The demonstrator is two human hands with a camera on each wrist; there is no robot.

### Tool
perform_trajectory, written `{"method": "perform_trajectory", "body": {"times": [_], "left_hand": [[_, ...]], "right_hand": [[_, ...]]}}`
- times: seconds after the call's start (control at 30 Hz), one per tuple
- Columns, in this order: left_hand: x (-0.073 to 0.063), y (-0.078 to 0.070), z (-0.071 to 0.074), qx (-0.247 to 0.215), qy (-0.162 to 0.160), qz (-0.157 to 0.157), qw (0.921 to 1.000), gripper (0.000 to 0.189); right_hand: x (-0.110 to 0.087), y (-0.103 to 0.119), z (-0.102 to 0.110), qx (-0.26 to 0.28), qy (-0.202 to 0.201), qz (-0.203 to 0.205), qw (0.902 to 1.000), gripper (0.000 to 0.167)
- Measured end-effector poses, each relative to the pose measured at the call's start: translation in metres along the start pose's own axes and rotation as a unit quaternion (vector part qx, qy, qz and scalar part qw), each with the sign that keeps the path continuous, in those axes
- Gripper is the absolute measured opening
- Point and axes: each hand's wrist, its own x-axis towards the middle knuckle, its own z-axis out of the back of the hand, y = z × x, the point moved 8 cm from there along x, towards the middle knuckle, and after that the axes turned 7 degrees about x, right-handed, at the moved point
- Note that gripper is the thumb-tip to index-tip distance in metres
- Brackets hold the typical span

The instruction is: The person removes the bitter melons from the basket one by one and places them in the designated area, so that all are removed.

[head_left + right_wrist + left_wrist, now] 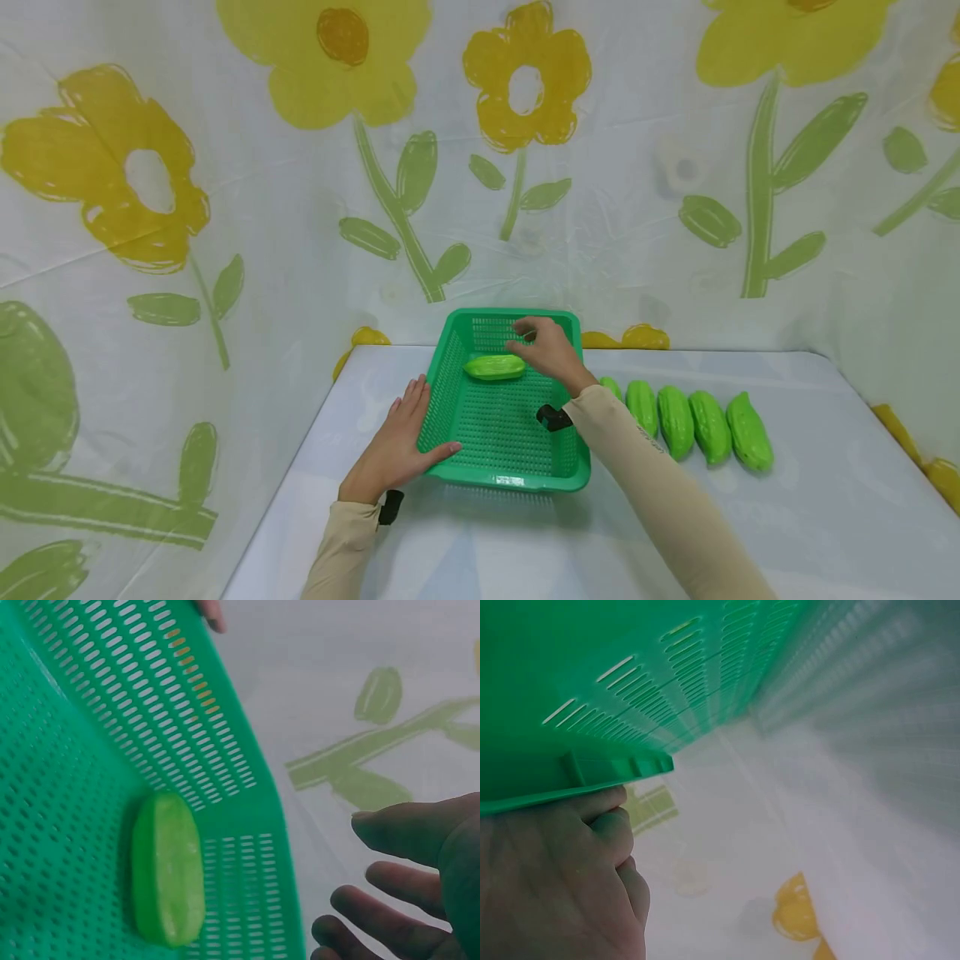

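Observation:
A green plastic basket [506, 482] with slotted walls stands on the table. One light green, ridged gourd-like vegetable [493, 367] lies crosswise inside, near the far wall; the right wrist view also shows this gourd [169, 870]. My left hand [397, 442] rests along the basket's left rim, fingers straight, thumb over the near left corner. In the left wrist view its fingers [611, 832] sit just under the rim. Above the basket's far right part is my right hand [551, 350], its fingers spread, loosely bent and holding nothing, near the gourd's right end.
Several more green ridged gourds [708, 427] lie side by side on the table [795, 533] right of the basket, one partly hidden by the right forearm. A white curtain [615, 208] with yellow flowers hangs behind the table and at its sides.

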Motion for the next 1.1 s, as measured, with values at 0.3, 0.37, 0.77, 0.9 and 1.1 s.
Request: {"method": "perform_trajectory", "body": {"times": [0.3,0.37,0.77,0.9,1.1], "left_hand": [[0.001,0.003,0.003,0.002,-0.009,-0.004,1.0000,0.112],[0.001,0.003,0.003,-0.002,-0.009,-0.003,1.0000,0.112],[0.001,0.002,0.002,0.004,-0.007,-0.001,1.0000,0.112],[0.000,0.001,0.004,-0.007,-0.009,-0.001,0.9999,0.112],[-0.001,0.001,0.000,0.005,0.002,0.003,1.0000,0.113]], "right_hand": [[0.013,-0.020,-0.016,0.056,0.000,-0.031,0.9979,0.048],[0.015,-0.027,-0.021,0.063,0.002,-0.041,0.9971,0.048],[0.025,-0.044,-0.039,0.058,-0.001,-0.067,0.9961,0.054],[0.028,-0.046,-0.046,0.047,0.000,-0.065,0.9968,0.055],[0.031,-0.051,-0.055,0.004,0.007,-0.061,0.9981,0.055]]}}
